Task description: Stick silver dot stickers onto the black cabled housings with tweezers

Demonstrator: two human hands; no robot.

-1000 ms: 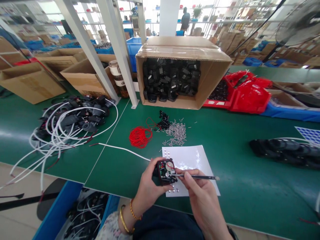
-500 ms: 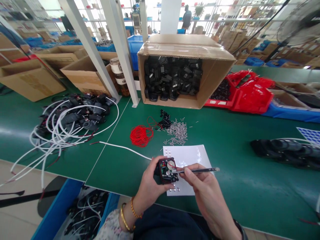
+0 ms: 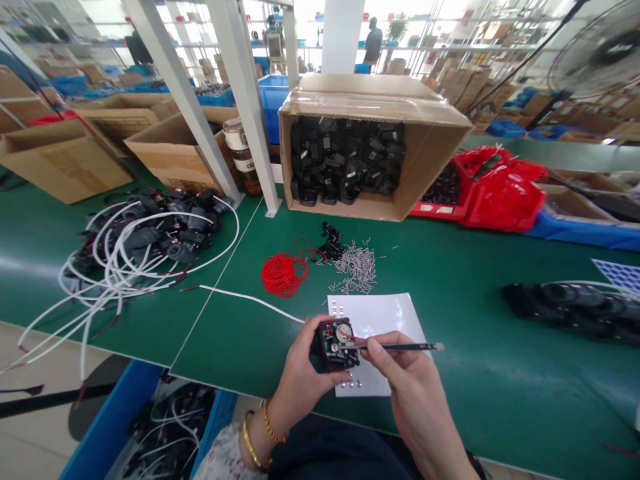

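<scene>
My left hand (image 3: 305, 363) is closed around a small black device housing (image 3: 339, 360), its inside facing up with a circuit board and a round pale part showing. From it a white cable (image 3: 250, 297) runs left across the table. Tweezers (image 3: 405, 347) are pinched in my right hand (image 3: 405, 373), their tip reaching into the housing near a small round silver piece. Under both hands lies a white sheet (image 3: 390, 317) with small shiny round pieces along its left side. What exactly the tips touch is too small to tell.
Beyond the sheet are small metal pins (image 3: 357, 267), small black parts (image 3: 330, 243) and a red wire bundle (image 3: 284, 273). A cardboard box (image 3: 425, 153) of black housings stands behind. Cabled devices (image 3: 150, 233) are heaped left; a black assembly (image 3: 565, 307) lies right. A blue bin (image 3: 105, 427) sits below.
The camera view has tilted slightly, so the scene sits a little lower. My hands keep their hold on the housing and the tweezers, whose tip has barely moved.
</scene>
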